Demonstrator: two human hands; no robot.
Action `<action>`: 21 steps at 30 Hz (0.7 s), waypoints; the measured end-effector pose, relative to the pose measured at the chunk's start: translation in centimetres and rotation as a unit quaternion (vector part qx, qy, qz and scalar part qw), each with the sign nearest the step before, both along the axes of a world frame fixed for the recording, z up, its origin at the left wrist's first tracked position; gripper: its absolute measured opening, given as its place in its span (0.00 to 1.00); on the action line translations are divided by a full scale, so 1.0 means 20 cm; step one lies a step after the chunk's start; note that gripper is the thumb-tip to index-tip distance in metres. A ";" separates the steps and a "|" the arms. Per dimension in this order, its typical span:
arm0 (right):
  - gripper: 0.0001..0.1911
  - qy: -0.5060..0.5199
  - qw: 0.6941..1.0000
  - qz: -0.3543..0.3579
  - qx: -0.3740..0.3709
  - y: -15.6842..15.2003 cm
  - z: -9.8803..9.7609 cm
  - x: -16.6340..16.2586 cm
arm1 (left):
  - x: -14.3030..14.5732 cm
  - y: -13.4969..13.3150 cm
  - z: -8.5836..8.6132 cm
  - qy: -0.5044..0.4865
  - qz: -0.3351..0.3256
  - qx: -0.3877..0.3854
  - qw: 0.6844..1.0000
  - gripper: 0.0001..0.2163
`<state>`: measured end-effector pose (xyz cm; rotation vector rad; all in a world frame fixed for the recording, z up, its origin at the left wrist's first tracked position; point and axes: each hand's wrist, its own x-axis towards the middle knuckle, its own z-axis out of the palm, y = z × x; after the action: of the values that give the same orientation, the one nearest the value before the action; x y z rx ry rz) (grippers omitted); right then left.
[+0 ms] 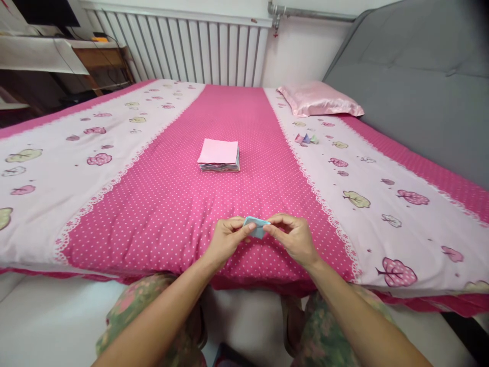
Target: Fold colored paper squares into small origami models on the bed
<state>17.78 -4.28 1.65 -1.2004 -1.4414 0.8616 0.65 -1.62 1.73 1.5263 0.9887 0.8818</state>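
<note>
Between my two hands is a small folded piece of light blue paper [258, 230], held just above the near part of the bed. My left hand [228, 235] pinches its left side, thumb in front. On the right side, my right hand [293, 235] grips the paper's upper corner between thumb and fingers. Farther off on the pink dotted cover lies a stack of square paper sheets [218, 152] with a pink one on top. To the right of it sit several small folded paper pieces [306, 138] in pink, blue and green.
The bed cover [171, 204] has a pink dotted middle and pale sides with printed trees. A pink pillow [320, 99] lies at the far right by the grey headboard [412, 76]. Behind stand a white radiator [191, 46] and, at the left, a desk [95, 56] with a monitor [48, 12].
</note>
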 end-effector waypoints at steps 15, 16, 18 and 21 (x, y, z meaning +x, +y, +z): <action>0.05 0.026 0.999 0.017 0.015 0.00 0.01 0.02 | 0.01 -0.01 0.00 -0.048 -0.019 0.009 0.999 0.09; 0.06 0.026 0.999 0.020 0.009 0.00 0.01 0.02 | 0.01 -0.01 0.00 -0.049 -0.017 0.003 0.999 0.10; 0.07 0.022 0.999 0.028 -0.003 0.00 0.01 0.01 | 0.01 0.00 -0.01 -0.044 -0.016 -0.004 0.999 0.11; 0.09 0.022 0.999 0.046 -0.011 0.00 0.00 0.00 | 0.01 0.00 -0.02 -0.014 -0.022 0.013 1.000 0.12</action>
<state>17.86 -4.26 1.70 -1.1333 -1.4639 0.9628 0.90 -1.58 1.25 1.5484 0.9224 0.8855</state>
